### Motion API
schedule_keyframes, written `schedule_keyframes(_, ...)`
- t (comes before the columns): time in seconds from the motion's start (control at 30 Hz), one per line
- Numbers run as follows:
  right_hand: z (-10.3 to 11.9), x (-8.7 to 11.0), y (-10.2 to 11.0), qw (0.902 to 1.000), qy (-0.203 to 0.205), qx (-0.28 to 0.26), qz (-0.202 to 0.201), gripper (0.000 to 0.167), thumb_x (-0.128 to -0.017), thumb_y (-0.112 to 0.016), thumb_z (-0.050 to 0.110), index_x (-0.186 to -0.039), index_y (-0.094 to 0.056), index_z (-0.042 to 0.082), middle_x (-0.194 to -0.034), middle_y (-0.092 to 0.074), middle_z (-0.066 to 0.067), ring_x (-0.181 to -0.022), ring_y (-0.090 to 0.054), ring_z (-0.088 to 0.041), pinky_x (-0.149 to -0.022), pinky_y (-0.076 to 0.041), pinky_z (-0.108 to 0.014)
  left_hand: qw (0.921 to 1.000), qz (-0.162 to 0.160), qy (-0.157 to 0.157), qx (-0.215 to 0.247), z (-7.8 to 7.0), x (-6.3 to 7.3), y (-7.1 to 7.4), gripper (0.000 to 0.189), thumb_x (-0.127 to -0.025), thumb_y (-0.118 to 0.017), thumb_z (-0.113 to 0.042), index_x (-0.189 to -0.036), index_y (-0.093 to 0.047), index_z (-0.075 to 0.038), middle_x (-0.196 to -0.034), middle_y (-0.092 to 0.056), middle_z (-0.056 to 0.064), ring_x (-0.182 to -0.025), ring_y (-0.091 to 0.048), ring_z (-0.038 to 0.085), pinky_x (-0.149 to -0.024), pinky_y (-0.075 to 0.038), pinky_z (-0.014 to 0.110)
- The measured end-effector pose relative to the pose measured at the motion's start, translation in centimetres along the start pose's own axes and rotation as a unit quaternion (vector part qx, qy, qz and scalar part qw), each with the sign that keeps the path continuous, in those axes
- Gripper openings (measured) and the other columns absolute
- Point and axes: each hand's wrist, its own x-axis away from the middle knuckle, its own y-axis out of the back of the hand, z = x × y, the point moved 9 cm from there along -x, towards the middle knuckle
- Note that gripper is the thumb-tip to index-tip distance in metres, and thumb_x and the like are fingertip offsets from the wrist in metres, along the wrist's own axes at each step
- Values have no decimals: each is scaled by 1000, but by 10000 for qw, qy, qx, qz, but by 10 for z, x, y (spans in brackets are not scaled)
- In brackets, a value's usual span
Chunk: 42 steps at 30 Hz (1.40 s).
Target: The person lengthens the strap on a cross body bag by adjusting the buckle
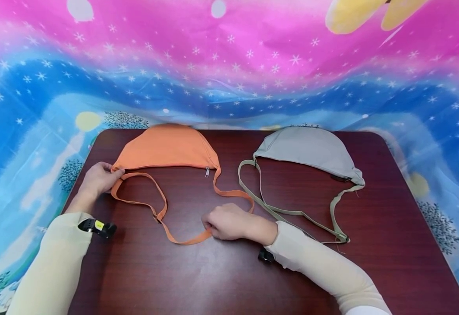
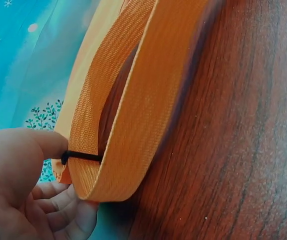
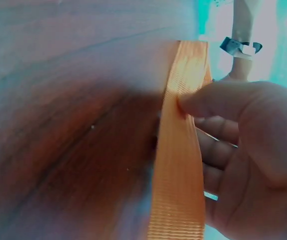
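An orange waist bag (image 1: 170,148) lies at the back left of the table, its zipper edge towards me. My left hand (image 1: 99,178) pinches the bag's left corner, where the strap joins it. The left wrist view shows the thumb by a black buckle (image 2: 83,156) with the webbing looped beside the fingers. Farther right, my right hand (image 1: 231,222) pinches the orange strap (image 1: 194,239) between thumb and fingers. The strap (image 3: 181,165) passes flat under the thumb in the right wrist view. A metal zipper pull (image 1: 207,172) hangs near the bag's right end.
A grey waist bag (image 1: 308,146) lies at the back right, its greenish strap (image 1: 288,212) looped in front of it, close to my right forearm. The dark wooden table (image 1: 198,284) backs onto a colourful printed cloth (image 1: 221,57). Each wrist wears a black camera band.
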Motion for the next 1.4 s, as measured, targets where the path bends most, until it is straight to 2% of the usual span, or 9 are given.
schedule_keyframes(0.13,7,-11,4,9991,74,234,-332,21,-91,-69,14,-78,-59,26,-73,-52,17,-69,-51,-3,-63,-41,-24,9999,-131,-64,-69,-1,-4,4,51,-102,-56,-32,-125,-47,13,-111,-58,32,-85,-62,35,-61,-50,30)
schedule_keyframes(0.37,37,-35,10,9914,639,715,-892,11,-95,-71,22,-88,-64,26,-85,-56,15,-82,-57,-3,-74,-46,-25,9993,-383,0,-29,-1,-8,12,52,-104,-52,-31,-132,-45,12,-121,-58,34,-101,-61,44,-83,-52,53)
schedule_keyframes(0.47,44,-42,11,9884,674,867,-1047,6,-96,-70,25,-92,-66,27,-89,-58,14,-88,-60,-5,-76,-48,-26,9992,-386,20,-24,0,-8,13,53,-105,-50,-33,-134,-45,12,-123,-58,34,-104,-60,45,-85,-51,55)
schedule_keyframes(0.67,44,-47,0,9914,563,803,-863,10,-92,-74,24,-89,-65,28,-85,-58,16,-83,-58,-2,-74,-47,-24,9996,-260,57,-118,3,-6,10,55,-105,-49,-38,-131,-47,11,-121,-58,33,-103,-59,44,-83,-51,53)
schedule_keyframes(0.83,46,-43,-5,9934,618,664,-705,11,-91,-76,27,-88,-65,27,-83,-56,17,-79,-54,-1,-72,-45,-23,9994,-310,106,-126,8,-2,12,59,-105,-49,-41,-131,-47,11,-120,-58,32,-100,-59,43,-78,-51,49)
schedule_keyframes(1.0,45,-31,-2,9937,612,750,-566,16,-89,-76,36,-92,-64,27,-84,-53,16,-83,-54,-3,-76,-44,-26,9988,-460,-33,-185,3,3,15,60,-105,-47,-43,-134,-47,10,-126,-56,33,-110,-56,47,-86,-50,57)
schedule_keyframes(1.17,35,-6,13,9938,543,823,-519,18,-90,-74,38,-99,-67,24,-90,-57,13,-90,-58,-8,-81,-46,-28,9952,-631,-707,-253,-28,14,22,55,-105,-50,-36,-135,-48,9,-128,-55,35,-115,-54,50,-93,-46,63)
schedule_keyframes(1.27,22,15,24,9942,474,776,-572,18,-91,-73,35,-103,-68,22,-94,-60,11,-95,-60,-11,-82,-48,-30,9890,-638,-1295,-337,-62,26,20,50,-104,-55,-30,-136,-50,8,-126,-57,34,-113,-58,49,-90,-47,63)
schedule_keyframes(1.4,1,48,40,9944,441,547,-795,19,-91,-74,29,-106,-69,19,-98,-64,8,-97,-61,-13,-86,-49,-33,9772,-473,-2009,-501,-112,48,10,45,-102,-60,-24,-136,-53,5,-128,-57,30,-112,-61,47,-87,-50,61)
